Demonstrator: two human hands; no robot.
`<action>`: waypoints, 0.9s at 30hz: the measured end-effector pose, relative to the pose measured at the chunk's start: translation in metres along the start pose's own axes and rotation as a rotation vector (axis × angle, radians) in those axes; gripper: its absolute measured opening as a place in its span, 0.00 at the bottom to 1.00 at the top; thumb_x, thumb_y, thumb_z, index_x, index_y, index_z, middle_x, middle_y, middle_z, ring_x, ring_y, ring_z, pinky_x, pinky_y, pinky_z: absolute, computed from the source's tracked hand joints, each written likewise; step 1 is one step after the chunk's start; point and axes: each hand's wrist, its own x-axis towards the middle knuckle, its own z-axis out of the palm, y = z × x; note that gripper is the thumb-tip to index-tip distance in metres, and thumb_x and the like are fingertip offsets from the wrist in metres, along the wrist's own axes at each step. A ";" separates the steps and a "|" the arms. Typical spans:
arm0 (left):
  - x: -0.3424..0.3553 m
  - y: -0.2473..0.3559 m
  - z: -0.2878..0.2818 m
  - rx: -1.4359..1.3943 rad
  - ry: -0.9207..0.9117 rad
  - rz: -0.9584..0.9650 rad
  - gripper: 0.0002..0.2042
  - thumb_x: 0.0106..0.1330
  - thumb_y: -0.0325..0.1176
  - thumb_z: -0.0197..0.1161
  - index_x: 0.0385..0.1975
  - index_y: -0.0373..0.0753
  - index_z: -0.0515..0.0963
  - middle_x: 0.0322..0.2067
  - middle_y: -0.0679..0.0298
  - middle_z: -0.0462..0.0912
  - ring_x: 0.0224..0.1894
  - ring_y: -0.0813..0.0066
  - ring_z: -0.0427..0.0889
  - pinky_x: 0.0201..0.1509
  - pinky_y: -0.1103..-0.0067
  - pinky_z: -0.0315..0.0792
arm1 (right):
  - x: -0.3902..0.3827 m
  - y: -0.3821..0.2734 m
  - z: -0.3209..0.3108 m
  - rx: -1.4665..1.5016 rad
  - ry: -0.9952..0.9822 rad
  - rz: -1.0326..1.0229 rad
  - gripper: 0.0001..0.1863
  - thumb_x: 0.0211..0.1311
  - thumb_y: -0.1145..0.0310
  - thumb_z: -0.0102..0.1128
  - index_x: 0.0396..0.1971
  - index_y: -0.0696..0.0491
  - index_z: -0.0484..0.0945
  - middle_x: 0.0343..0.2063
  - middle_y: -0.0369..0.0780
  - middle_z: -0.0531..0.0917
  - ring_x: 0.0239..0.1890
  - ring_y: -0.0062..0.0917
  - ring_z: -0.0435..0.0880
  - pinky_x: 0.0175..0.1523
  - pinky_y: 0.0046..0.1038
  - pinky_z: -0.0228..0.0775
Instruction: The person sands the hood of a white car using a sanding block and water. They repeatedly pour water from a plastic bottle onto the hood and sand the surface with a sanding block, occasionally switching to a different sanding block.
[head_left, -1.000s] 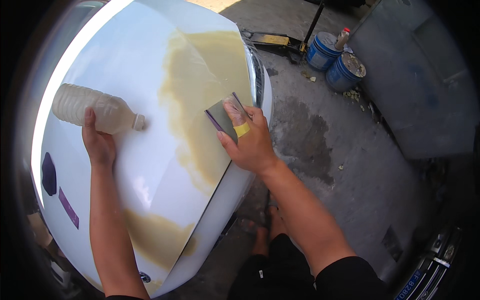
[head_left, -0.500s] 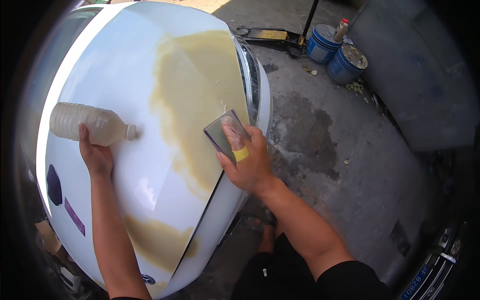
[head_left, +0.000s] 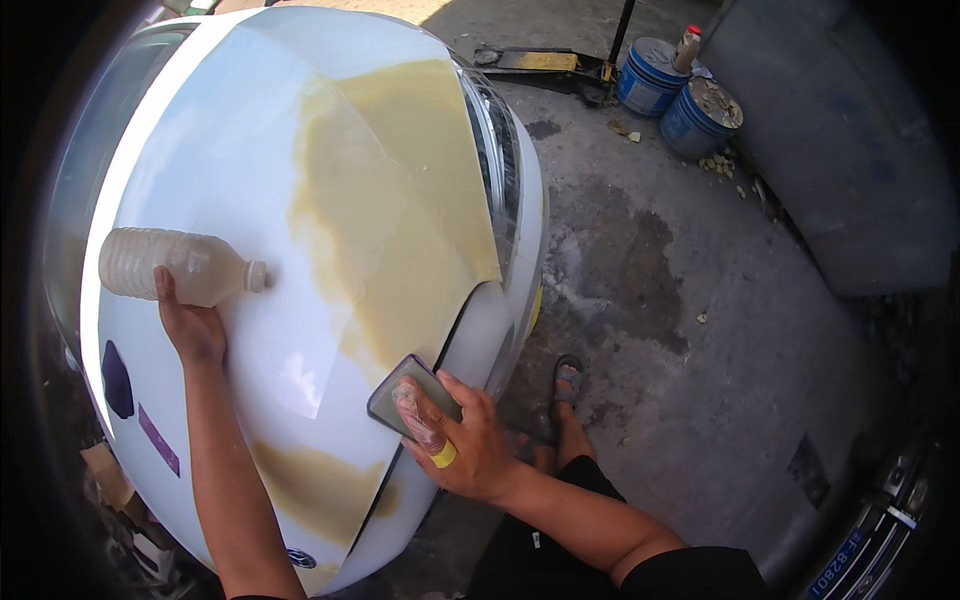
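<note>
A white car hood (head_left: 260,170) carries tan patches (head_left: 380,190) along its right side and lower part. My left hand (head_left: 195,325) grips a ridged translucent plastic bottle (head_left: 185,262), lying sideways over the hood with its cap to the right. My right hand (head_left: 460,450) is closed on a flat grey sanding pad (head_left: 388,405) with a dark purple rim, at the hood's right edge by the dark seam. One of its fingers is wrapped in clear film and yellow tape. A dark pad (head_left: 116,378) and a purple strip (head_left: 158,440) lie on the hood at the left.
A floor jack (head_left: 525,62) and two blue buckets (head_left: 688,128) stand on the stained concrete floor (head_left: 620,260) beyond the car. A large grey panel (head_left: 820,140) leans at the upper right. My sandaled foot (head_left: 567,385) shows below. Another car's bumper (head_left: 880,510) is at lower right.
My right hand has moved down the hood with the pad, toward me and slightly left. My left hand and bottle sit lower in view. My sandaled foot shows farther forward.
</note>
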 end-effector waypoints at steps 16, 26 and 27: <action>-0.001 -0.001 0.003 -0.012 -0.056 0.019 0.32 0.71 0.52 0.55 0.64 0.33 0.62 0.58 0.55 0.72 0.62 0.62 0.71 0.69 0.66 0.64 | 0.101 0.064 -0.023 -0.122 0.031 -0.100 0.34 0.58 0.65 0.66 0.65 0.51 0.67 0.58 0.43 0.77 0.58 0.46 0.68 0.62 0.46 0.61; -0.005 0.001 0.000 -0.005 -0.064 0.027 0.33 0.70 0.54 0.57 0.65 0.33 0.60 0.59 0.55 0.71 0.63 0.63 0.71 0.70 0.66 0.63 | 0.053 0.017 -0.007 -0.037 -0.143 -0.083 0.36 0.50 0.67 0.71 0.63 0.48 0.72 0.59 0.41 0.77 0.62 0.44 0.69 0.61 0.42 0.62; -0.006 0.001 0.000 0.006 -0.060 0.026 0.33 0.70 0.54 0.57 0.64 0.33 0.61 0.59 0.55 0.71 0.63 0.63 0.71 0.70 0.66 0.63 | 0.086 0.029 -0.003 -0.116 -0.107 -0.180 0.35 0.53 0.67 0.70 0.64 0.51 0.71 0.56 0.43 0.79 0.60 0.45 0.70 0.61 0.43 0.62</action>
